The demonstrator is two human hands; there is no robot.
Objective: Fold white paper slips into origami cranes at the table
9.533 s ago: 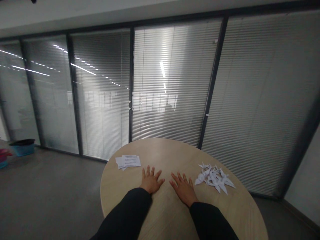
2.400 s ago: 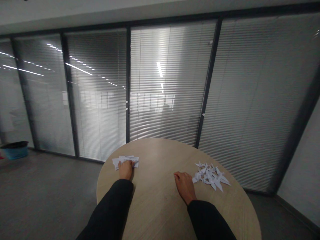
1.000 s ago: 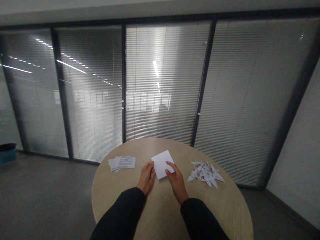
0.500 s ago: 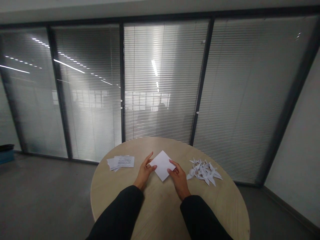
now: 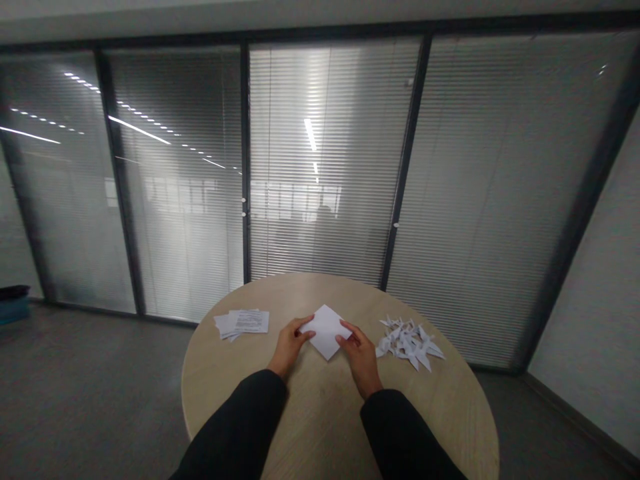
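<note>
A square sheet of white paper (image 5: 327, 333) is held up between my two hands, turned so one corner points away and one towards me. My left hand (image 5: 291, 345) pinches its left corner between thumb and fingers. At the right corner, my right hand (image 5: 360, 353) grips it the same way. Left of my hands lies a small stack of printed paper sheets (image 5: 250, 321). Close by on the right is a heap of folded white paper cranes (image 5: 411, 343), overlapping one another.
The round wooden table (image 5: 320, 427) stands in front of a glass partition (image 5: 325, 167) with blinds. On the floor at the far left is a blue tub (image 5: 13, 307) with a dark rim. A white wall (image 5: 595, 287) rises at the right.
Both hands lay flat on the table at first. The left hand went to the stack; then the paper sheet appeared between both hands, was turned cornerwise, and is now pinched at both side corners.
</note>
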